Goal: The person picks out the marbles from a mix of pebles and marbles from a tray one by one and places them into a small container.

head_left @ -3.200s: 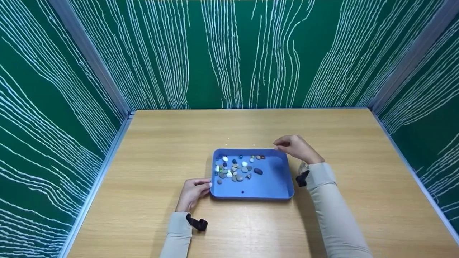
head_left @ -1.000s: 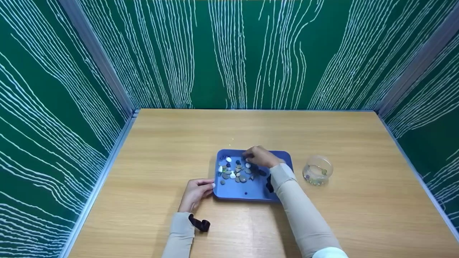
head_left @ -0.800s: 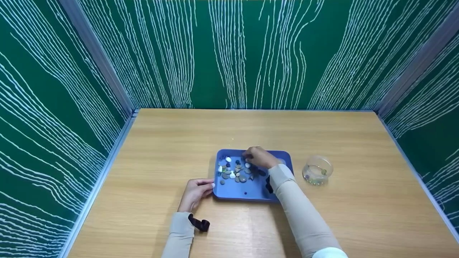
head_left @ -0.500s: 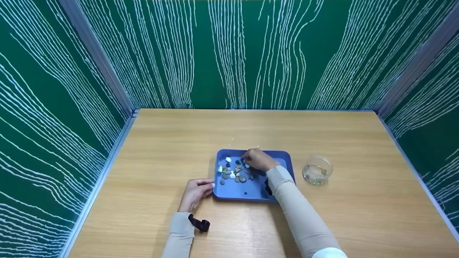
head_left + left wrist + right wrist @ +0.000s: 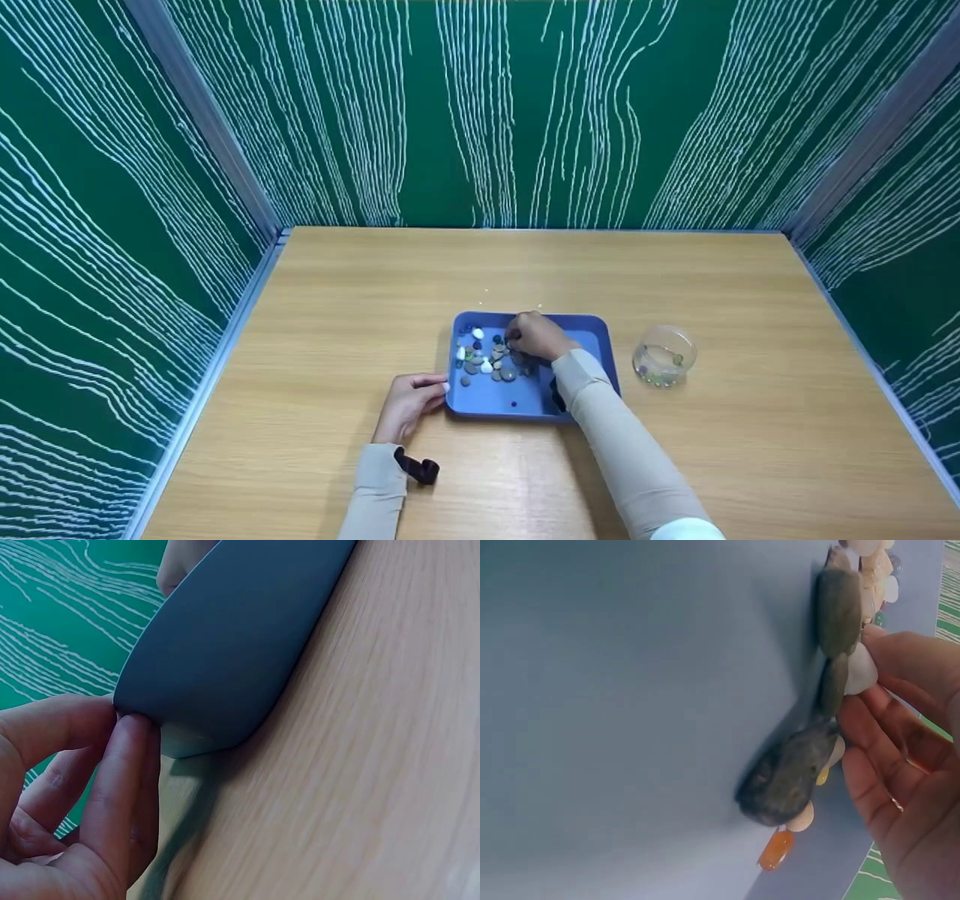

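The blue tray [image 5: 555, 406] holds pebbles, glass beads and white stones, mostly in its left half. My left hand [image 5: 409, 409] pinches the tray's left rim between thumb and fingers; the left wrist view shows these fingers [image 5: 127, 787] against the tray's outer corner [image 5: 232, 637]. Inside the tray, my right hand [image 5: 538, 335] reaches down among the stones. From the right wrist, the hand [image 5: 907, 742] has thumb and fingertips around a white stone [image 5: 861, 669], beside grey stones [image 5: 838, 611] and a large dark stone [image 5: 780, 780]. The head view hides that white stone under the hand.
To the tray's right stands a clear round container [image 5: 664, 357] with beads inside. Tiny light bits lie on the wooden table [image 5: 360, 300] behind the tray. Green walls with white lines enclose the table's back and sides.
My right hand came from the tray's back right rim into the stones, then shifted slightly towards me over the white stone. The clear container has come into view. The left hand keeps its grip.
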Tool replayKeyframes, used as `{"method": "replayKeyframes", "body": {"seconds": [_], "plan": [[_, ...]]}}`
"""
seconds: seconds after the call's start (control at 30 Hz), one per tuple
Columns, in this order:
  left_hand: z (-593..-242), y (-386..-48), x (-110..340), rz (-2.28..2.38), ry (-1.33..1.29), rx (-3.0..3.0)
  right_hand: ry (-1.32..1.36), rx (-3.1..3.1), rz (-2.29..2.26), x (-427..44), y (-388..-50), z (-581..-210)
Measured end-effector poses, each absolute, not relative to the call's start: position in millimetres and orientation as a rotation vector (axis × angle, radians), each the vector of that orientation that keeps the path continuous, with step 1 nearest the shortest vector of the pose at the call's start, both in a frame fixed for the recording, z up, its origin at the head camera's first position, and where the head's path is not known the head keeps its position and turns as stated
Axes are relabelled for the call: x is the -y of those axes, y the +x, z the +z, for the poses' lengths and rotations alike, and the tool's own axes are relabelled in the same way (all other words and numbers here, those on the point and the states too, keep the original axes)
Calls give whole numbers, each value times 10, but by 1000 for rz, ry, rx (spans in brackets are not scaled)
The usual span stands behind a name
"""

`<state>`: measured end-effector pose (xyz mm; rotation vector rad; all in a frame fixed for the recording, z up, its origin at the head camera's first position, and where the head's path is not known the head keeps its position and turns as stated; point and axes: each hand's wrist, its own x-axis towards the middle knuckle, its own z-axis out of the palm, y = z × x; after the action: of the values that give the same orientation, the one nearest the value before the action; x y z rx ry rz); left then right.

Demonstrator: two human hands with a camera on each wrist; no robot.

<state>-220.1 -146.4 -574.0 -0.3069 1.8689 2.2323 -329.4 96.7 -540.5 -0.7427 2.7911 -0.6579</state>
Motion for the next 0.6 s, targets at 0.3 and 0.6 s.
{"method": "replayKeyframes", "body": {"seconds": [0.3, 0.6], "plan": [[-5754, -2217, 1463, 2236, -320, -1847, -701, -2800, -601, -942, -3295, -5396], [-5705, -2211, 1474, 2225, -300, -1837, -672, -2743, -655, -976, -3308, -5365]]}}
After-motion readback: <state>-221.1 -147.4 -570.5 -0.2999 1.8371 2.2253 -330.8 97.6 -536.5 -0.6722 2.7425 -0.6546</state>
